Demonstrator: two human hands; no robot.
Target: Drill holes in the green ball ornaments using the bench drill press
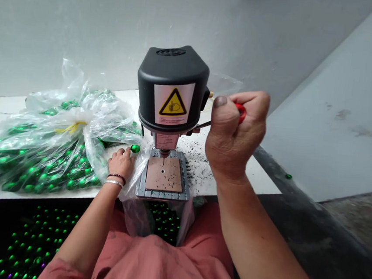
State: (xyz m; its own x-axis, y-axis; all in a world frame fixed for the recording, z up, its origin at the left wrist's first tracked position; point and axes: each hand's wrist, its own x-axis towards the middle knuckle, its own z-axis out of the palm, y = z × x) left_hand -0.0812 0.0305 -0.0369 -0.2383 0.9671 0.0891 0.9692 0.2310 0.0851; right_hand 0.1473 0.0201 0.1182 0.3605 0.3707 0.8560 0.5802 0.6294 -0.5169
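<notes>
My right hand point(234, 133) is raised to the right of the bench drill press point(173, 85), its fingers wrapped round the red knob point(240, 113) of the feed lever. My left hand point(121, 165) rests low at the table, left of the press, with thumb and forefinger against a shiny green ball point(135, 148). The hand's back hides part of that grip. Under the drill bit point(163, 158) lies a brown square plate point(155, 182) with a small hole in its middle. Dark shavings are scattered over it. No ball is on the plate.
A clear plastic bag point(91, 128) full of green balls, with a yellow tie point(72, 127), fills the table's left side. More green balls point(165, 221) lie below the table edge. Black shavings point(199, 171) cover the white table point(265, 182) right of the press. One ball point(288, 176) lies far right.
</notes>
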